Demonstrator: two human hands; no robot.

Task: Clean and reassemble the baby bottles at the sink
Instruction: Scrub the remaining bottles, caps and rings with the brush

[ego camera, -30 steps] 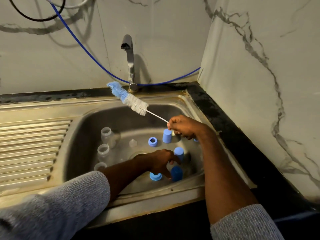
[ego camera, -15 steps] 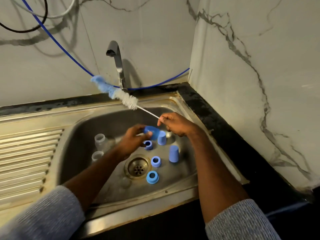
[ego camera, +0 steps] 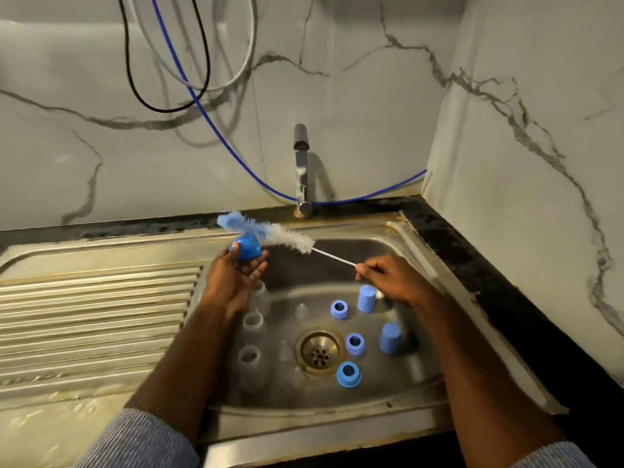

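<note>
The left hand (ego camera: 236, 278) is raised over the left rim of the stainless steel sink (ego camera: 449, 393), palm up, its fingers (ego camera: 258, 265) curled around a rounded blue plastic bottle cap (ego camera: 248, 250) held at the fingertips; the right hand (ego camera: 388, 276) hovers above the basin's back right part, thumb and fingers pinched together on the thin white wire handle of a long bottle brush (ego camera: 266, 231) — blue bristles at the tip, white bristles behind; the brush slants up and to the left, its bristled head lying just above and behind the held cap, though whether the two touch cannot be told.

Down in the basin, around the round metal drain (ego camera: 319, 352), the other parts stand apart from one another: three blue plastic collar rings (ego camera: 339, 309) with open centres — one behind the drain, one just right of it, one in front; two tall blue caps (ego camera: 367, 298) set upside down to the right; three clear plastic bottle bodies (ego camera: 251, 324) upright in a row along the left wall, partly hidden by the left forearm; a few clear teats (ego camera: 301, 311) are faint on the steel floor.

A chrome tap (ego camera: 301, 170) rises at the back edge; a blue hose (ego camera: 216, 130) loops along the marbled wall (ego camera: 523, 130); the ribbed draining board (ego camera: 94, 315) spreads left; black counter (ego camera: 472, 265) borders the right.
</note>
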